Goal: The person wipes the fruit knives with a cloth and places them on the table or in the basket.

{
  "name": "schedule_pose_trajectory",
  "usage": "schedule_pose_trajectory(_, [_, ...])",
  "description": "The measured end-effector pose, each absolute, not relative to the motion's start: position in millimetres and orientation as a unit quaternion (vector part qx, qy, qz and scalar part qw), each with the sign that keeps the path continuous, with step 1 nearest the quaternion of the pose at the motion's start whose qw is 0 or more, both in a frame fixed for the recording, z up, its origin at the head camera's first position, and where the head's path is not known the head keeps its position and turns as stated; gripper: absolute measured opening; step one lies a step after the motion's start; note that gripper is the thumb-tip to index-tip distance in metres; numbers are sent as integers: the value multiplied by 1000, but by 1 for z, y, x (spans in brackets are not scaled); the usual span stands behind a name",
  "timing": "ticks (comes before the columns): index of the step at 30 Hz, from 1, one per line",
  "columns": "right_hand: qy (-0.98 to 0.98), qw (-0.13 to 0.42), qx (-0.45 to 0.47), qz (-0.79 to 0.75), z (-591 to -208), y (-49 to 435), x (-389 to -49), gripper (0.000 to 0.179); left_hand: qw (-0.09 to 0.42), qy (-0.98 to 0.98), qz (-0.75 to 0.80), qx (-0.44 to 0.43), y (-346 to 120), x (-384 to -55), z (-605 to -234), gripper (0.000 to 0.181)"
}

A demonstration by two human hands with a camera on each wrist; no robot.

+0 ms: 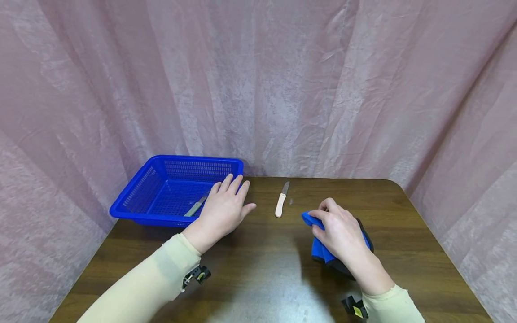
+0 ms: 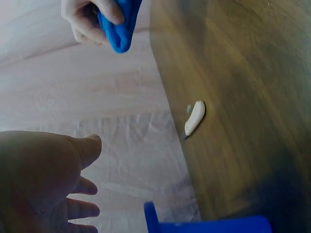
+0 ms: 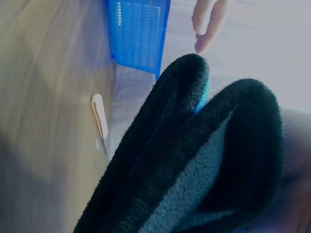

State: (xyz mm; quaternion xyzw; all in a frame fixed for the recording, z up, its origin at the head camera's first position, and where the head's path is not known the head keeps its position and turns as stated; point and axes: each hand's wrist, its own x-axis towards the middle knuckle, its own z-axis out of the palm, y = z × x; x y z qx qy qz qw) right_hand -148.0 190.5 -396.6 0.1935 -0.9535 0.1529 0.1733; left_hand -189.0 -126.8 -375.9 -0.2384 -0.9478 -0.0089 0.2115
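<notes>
My right hand (image 1: 339,231) grips a folded blue cloth (image 1: 321,246) with black edging, thumb and fingers pinching its near-left corner in the head view. The cloth's dark folds (image 3: 194,160) fill much of the right wrist view. My left hand (image 1: 224,204), fingers spread and straight, is over the right side of a blue plastic basket (image 1: 177,159) and holds nothing. Inside the basket lies a knife with a pale green handle (image 1: 194,209), its blade partly hidden by the left hand. A second knife with a cream handle (image 1: 279,205) lies on the table between the hands, blade pointing away.
The brown wooden table (image 1: 258,269) carries everything. Pink curtains (image 1: 282,89) hang right behind its far edge and along both sides. A small camera mount (image 1: 196,273) sits on the left wrist, another (image 1: 355,307) on the right.
</notes>
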Motion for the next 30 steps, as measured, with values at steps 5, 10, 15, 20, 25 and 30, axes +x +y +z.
schedule_pose_trajectory(5, [-958, 166, 180, 150, -397, 196, -151, 33, 216, -943, -10, -254, -117, -187, -381, 66])
schedule_pose_trajectory(10, [-960, 160, 174, 152, -399, 200, -150, 34, 208, -941, -10, -266, -104, -184, -385, 65])
schedule_pose_trajectory(15, [-962, 157, 168, 150, -402, 203, -150, 34, 184, -945, -9, -271, -92, -183, -391, 65])
schedule_pose_trajectory(20, [-962, 153, 165, 154, -408, 206, -149, 33, 170, -947, -2, -274, -81, -186, -400, 64])
schedule_pose_trajectory(25, [-962, 157, 160, 155, -414, 208, -149, 33, 150, -951, -4, -272, -72, -192, -412, 64])
schedule_pose_trajectory(30, [-963, 155, 158, 153, -415, 211, -150, 33, 120, -958, -5, -261, -64, -199, -422, 65])
